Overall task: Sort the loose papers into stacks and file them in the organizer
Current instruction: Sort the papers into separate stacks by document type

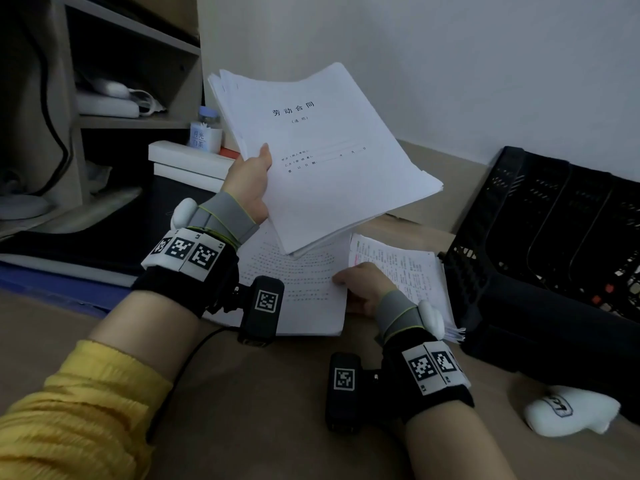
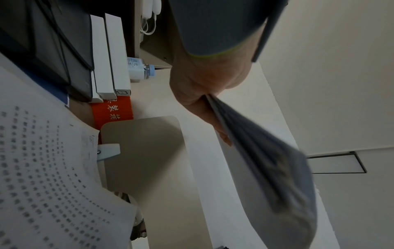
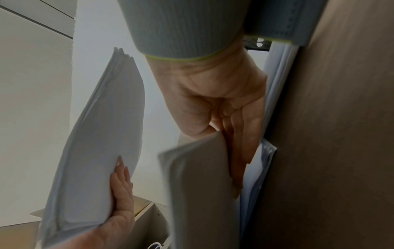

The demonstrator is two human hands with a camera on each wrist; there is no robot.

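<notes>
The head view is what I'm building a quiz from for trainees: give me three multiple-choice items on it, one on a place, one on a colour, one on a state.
1. Where is the black organizer?
A. On the person's right, by the wall
B. On the shelf at left
C. Under the papers

2. What colour is the sleeve on the left arm?
A. Blue
B. Yellow
C. White

3. What is the left hand doing?
A. Resting flat on the desk
B. Holding a stack of papers raised off the desk
C. Reaching into the organizer

Answers:
1 A, it lies tilted at the right edge below the wall.
2 B, the bunched fabric is yellow.
3 B, the thumb lies on top of the lifted stack.
</notes>
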